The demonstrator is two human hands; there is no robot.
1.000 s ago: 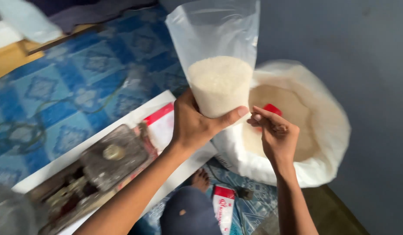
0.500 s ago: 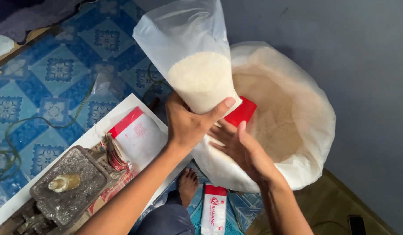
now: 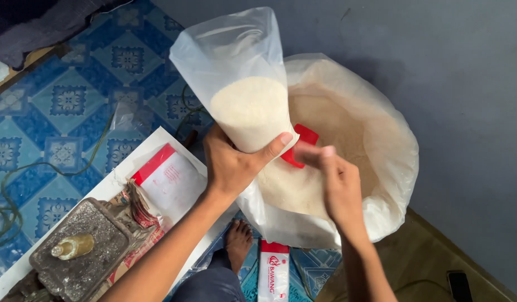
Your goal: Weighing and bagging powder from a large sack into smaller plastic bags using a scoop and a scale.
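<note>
- L hand point(image 3: 233, 165) wrapped round clear bag point(image 3: 242, 78) w/ rice, held upright over big sack point(image 3: 381, 145)
- R hand point(image 3: 337, 184) pinching red scoop point(image 3: 303, 142) just beside bag bottom

A blue patterned floor mat point(image 3: 63, 100) with square tile motifs covers the floor on the left, and a thin green cord point(image 3: 24, 179) loops across it. A white board point(image 3: 116, 182) lies slantwise over the mat, carrying a grey metal weighing scale point(image 3: 82, 254) with a brass knob on top and, just beside it, a stack of white-and-red packets point(image 3: 169, 182). A bare foot point(image 3: 238, 243) rests below, next to a narrow red-and-white packet point(image 3: 273, 274). A plain blue-grey wall point(image 3: 459, 84) stands behind, and a dark phone point(image 3: 458, 285) lies on the brown floor at lower right.
</note>
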